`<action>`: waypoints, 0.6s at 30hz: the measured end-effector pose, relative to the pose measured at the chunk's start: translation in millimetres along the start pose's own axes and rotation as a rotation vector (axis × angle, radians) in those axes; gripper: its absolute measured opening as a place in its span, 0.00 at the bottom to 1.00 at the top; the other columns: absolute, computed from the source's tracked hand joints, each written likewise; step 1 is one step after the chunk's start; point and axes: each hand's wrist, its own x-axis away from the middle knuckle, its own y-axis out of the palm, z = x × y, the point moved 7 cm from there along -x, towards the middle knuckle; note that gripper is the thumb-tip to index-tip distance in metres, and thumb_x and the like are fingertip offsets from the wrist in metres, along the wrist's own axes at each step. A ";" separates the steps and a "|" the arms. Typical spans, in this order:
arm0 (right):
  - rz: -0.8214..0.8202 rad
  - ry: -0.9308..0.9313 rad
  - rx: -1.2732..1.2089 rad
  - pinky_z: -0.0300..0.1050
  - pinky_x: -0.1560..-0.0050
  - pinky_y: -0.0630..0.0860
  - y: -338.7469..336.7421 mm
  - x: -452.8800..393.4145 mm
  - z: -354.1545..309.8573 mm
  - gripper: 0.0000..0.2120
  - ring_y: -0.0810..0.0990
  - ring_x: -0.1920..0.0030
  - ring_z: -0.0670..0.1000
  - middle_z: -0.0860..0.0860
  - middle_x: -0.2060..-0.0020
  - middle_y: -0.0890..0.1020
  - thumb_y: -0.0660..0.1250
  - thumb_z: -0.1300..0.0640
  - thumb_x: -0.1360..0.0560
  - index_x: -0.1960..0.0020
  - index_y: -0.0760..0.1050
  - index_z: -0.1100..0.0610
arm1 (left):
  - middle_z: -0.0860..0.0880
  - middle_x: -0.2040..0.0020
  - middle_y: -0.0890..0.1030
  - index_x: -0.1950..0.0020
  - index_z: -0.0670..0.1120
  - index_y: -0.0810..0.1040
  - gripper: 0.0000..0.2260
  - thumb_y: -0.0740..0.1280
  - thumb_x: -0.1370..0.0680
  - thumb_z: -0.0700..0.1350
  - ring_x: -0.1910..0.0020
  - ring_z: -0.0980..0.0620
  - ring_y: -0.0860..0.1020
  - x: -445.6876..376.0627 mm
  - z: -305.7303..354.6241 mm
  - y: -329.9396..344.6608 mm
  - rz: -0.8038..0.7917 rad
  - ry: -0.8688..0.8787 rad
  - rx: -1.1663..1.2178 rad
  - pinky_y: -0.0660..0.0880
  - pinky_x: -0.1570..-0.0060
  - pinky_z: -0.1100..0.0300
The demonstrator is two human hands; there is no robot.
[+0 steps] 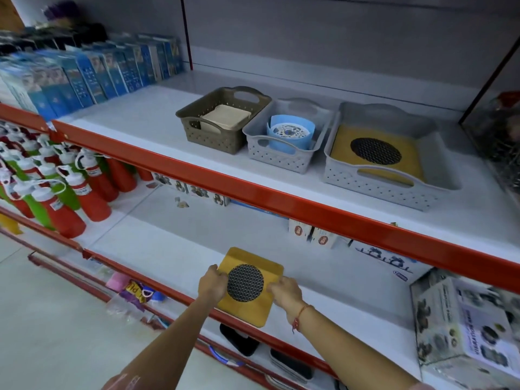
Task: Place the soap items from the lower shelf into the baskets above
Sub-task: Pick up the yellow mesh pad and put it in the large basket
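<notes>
Upper shelf [157, 119]: white deck with a red front edge; three baskets stood in a row toward its right half, blue boxes [84, 77] packed along its left.
Lower shelf [174, 243]: white deck, mostly bare in the middle; red and green bottles [56, 192] crowded at left, a printed carton [467, 319] at right.
Large grey basket [374, 190]: rightmost of the row, already held a yellow soap tray [349, 156] with a dark round mesh centre, lying flat.
Middle grey basket [278, 159]: just beside the large one, held a blue round soap holder [289, 133] with a perforated white insert.
Brown basket [211, 136]: leftmost, touching or nearly touching the middle basket, held a cream square item [225, 116].
Held yellow soap tray [253, 313]: same type as the one in the large basket; sat at the front of the lower shelf, its near corner overhanging the red edge. Could not tell whether it rested on the deck or was lifted clear.
Left hand [212, 284]: fingers curled over the tray's left edge, pinching it, thumb side toward the mesh disc.
Right hand [285, 292]: fingers closed on the tray's right edge, opposite the left hand; red thread bracelet [299, 316] at the wrist.
Tray relative to grip: tray lay between the two hands, the mesh disc [245, 282] centred in the gap, both grips on opposing side edges at about mid-length.
</notes>
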 end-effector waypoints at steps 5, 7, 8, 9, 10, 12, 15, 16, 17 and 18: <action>0.005 0.087 -0.184 0.41 0.58 0.71 1.1 7.0 -0.3 0.07 0.74 0.62 0.49 0.50 0.63 0.76 0.70 0.64 0.31 0.60 0.73 0.55 | 0.39 0.29 0.70 0.26 0.40 0.62 0.24 0.59 0.23 0.41 0.32 0.39 0.69 0.6 1.0 -4.0 -0.003 -0.058 0.110 0.68 0.34 0.48; 0.005 0.095 -0.238 0.45 0.57 0.71 0.6 9.3 -3.5 0.13 0.73 0.59 0.51 0.52 0.56 0.74 0.70 0.64 0.31 0.50 0.72 0.54 | 0.39 0.29 0.69 0.26 0.41 0.62 0.25 0.61 0.23 0.42 0.31 0.38 0.68 0.6 0.3 -9.6 0.007 -0.096 0.188 0.67 0.32 0.47; 0.007 0.088 -0.258 0.46 0.57 0.71 -0.4 10.4 -5.6 0.17 0.72 0.60 0.50 0.52 0.54 0.74 0.70 0.64 0.31 0.46 0.72 0.52 | 0.38 0.29 0.68 0.26 0.40 0.63 0.25 0.62 0.23 0.42 0.31 0.38 0.67 0.5 0.3 -13.3 0.014 -0.100 0.217 0.67 0.32 0.47; 0.012 0.073 -0.270 0.47 0.57 0.72 -2.1 11.0 -7.7 0.20 0.73 0.61 0.49 0.52 0.53 0.76 0.70 0.65 0.31 0.41 0.73 0.52 | 0.38 0.29 0.68 0.27 0.39 0.63 0.25 0.62 0.23 0.42 0.31 0.38 0.67 -0.7 0.5 -16.1 0.021 -0.095 0.243 0.67 0.32 0.47; 0.019 0.046 -0.275 0.48 0.55 0.74 -4.0 12.1 -10.9 0.24 0.74 0.62 0.48 0.50 0.55 0.77 0.70 0.66 0.31 0.37 0.73 0.53 | 0.37 0.29 0.69 0.27 0.38 0.63 0.25 0.63 0.23 0.42 0.31 0.38 0.68 -0.8 1.0 -20.1 0.030 -0.084 0.273 0.67 0.32 0.48; 0.029 -0.015 -0.275 0.51 0.47 0.79 -7.6 15.2 -17.2 0.26 0.78 0.57 0.48 0.44 0.57 0.78 0.70 0.68 0.30 0.34 0.73 0.56 | 0.38 0.30 0.70 0.28 0.37 0.65 0.25 0.65 0.23 0.43 0.31 0.38 0.68 0.7 1.6 -27.6 0.040 -0.068 0.358 0.66 0.31 0.47; 0.026 -0.075 -0.279 0.58 0.37 0.77 -8.4 25.0 -27.1 0.30 0.79 0.42 0.54 0.48 0.45 0.79 0.70 0.69 0.30 0.30 0.70 0.56 | 0.39 0.36 0.77 0.34 0.38 0.73 0.19 0.66 0.23 0.41 0.35 0.40 0.73 4.8 2.1 -40.6 0.066 -0.015 0.456 0.68 0.32 0.47; 0.027 -0.091 -0.272 0.58 0.36 0.77 -8.2 29.2 -30.8 0.31 0.78 0.39 0.55 0.49 0.42 0.78 0.70 0.69 0.30 0.29 0.70 0.55 | 0.40 0.38 0.79 0.36 0.38 0.76 0.16 0.65 0.23 0.41 0.37 0.40 0.75 7.5 1.6 -45.9 0.082 0.001 0.485 0.69 0.34 0.47; 0.029 -0.109 -0.257 0.57 0.35 0.76 -7.5 34.0 -35.0 0.31 0.77 0.38 0.55 0.50 0.40 0.77 0.70 0.68 0.30 0.29 0.70 0.55 | 0.40 0.39 0.80 0.37 0.38 0.77 0.15 0.65 0.23 0.40 0.38 0.40 0.75 11.3 0.4 -51.1 0.099 0.009 0.518 0.70 0.35 0.48; 0.028 -0.130 -0.242 0.57 0.34 0.75 -6.2 39.4 -39.2 0.31 0.76 0.36 0.55 0.51 0.38 0.77 0.70 0.68 0.30 0.29 0.70 0.55 | 0.40 0.40 0.80 0.38 0.38 0.77 0.14 0.65 0.23 0.40 0.38 0.40 0.75 15.6 -2.5 -56.5 0.115 0.014 0.554 0.70 0.35 0.48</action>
